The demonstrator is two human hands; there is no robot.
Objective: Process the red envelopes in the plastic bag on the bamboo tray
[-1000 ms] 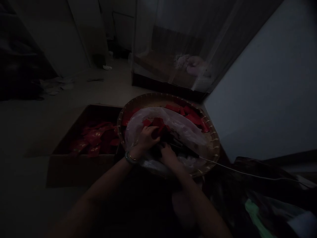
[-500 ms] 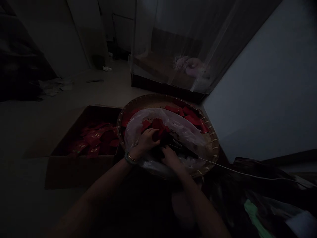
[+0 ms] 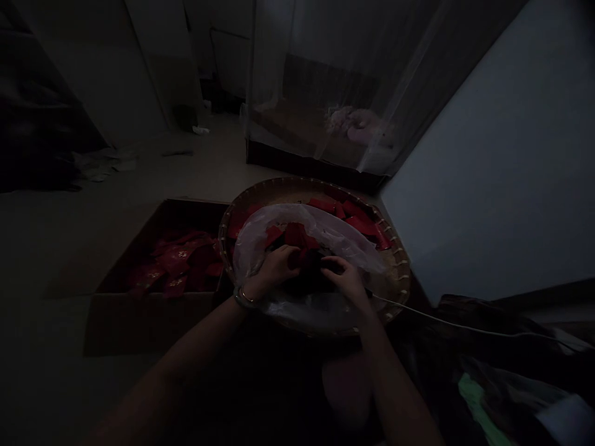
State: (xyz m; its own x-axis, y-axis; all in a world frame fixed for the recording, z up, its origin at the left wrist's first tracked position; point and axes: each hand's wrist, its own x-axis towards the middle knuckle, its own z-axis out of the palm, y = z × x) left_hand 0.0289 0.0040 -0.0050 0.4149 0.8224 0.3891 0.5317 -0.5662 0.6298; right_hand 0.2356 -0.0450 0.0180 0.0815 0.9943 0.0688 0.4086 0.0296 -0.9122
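Observation:
My left hand (image 3: pixel 275 267), with a bracelet at the wrist, is closed on a dark red packet (image 3: pixel 305 256) over a round woven basket (image 3: pixel 403 266). Opposite it, my right hand (image 3: pixel 346 279) has its fingers curled together at the packet's right side; what they pinch is too dark to make out. A translucent plastic bag (image 3: pixel 320 218) lies spread in the basket under and around both hands. Inside the bag are more red packets (image 3: pixel 294 234) and dark contents. Several red packets (image 3: pixel 360 223) lie by the basket's far right rim.
Left of the basket stands an open cardboard box (image 3: pixel 125 322) with many red packets (image 3: pixel 179 257) in it. A white cable (image 3: pixel 441 317) runs from the basket to the right. Behind is a netted bed (image 3: pixel 320 133); a pale wall (image 3: pixel 502 167) borders the right. Green cloth (image 3: pixel 478 402) lies lower right.
My right hand has moved up and to the right, from low inside the bag to beside the packet. My left hand stays in nearly the same place, holding the red packet.

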